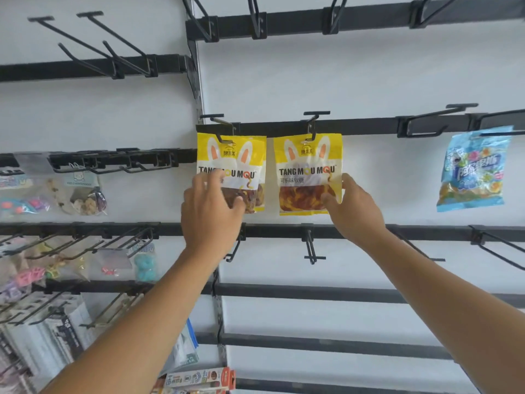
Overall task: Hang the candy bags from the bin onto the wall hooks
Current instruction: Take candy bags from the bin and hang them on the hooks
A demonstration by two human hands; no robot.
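At the left end of the middle rail, my left hand lies over the lower left of the left bag, fingers curled on its face; I cannot tell if it truly grips. That bag hangs on the left hook. The right bag hangs just beside it on the next hook, and my right hand pinches its lower right corner. A blue bag hangs near the rail's right end. Tugging outward could slide a bag off its hook; tugging down could tear the hole. How deep each bag sits is unclear, and the bin is out of view.
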